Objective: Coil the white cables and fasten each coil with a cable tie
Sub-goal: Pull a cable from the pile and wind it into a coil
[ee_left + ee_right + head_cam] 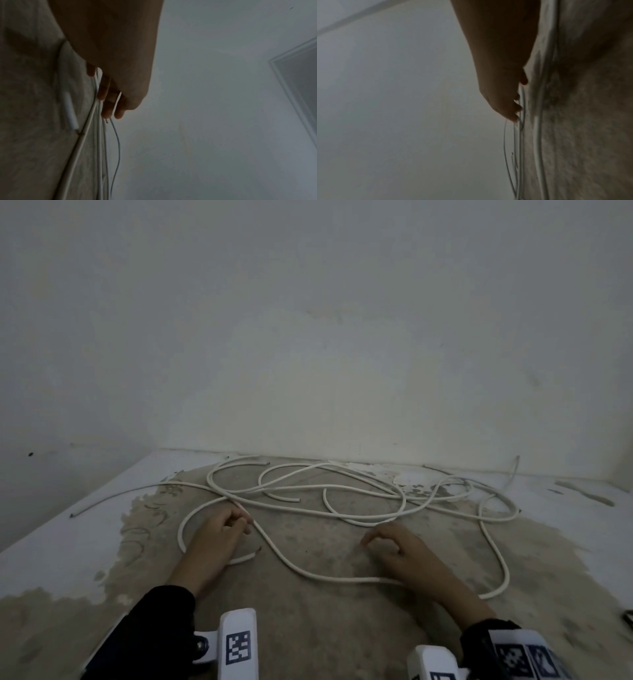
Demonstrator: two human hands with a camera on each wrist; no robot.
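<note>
White cable (329, 578) pinched in my left hand (219, 530); right hand (394, 546) curled, on what I cannot tell. I'd lay even loops, easing crossings apart.

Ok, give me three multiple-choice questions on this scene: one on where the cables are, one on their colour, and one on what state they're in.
1. Where do the cables lie?
A. On the table, close to the wall
B. In a box
C. Hung from a hook

2. What colour are the cables?
A. Black
B. White
C. Red

3. What state are the cables in?
A. Wound in neat coils
B. Bound with ties
C. Loose, in crossing loops

Answers:
1 A, they sprawl over the worn table right up to the wall.
2 B, every strand shows white.
3 C, the loops cross one another, ends lie free, and no tie shows on them.
</note>
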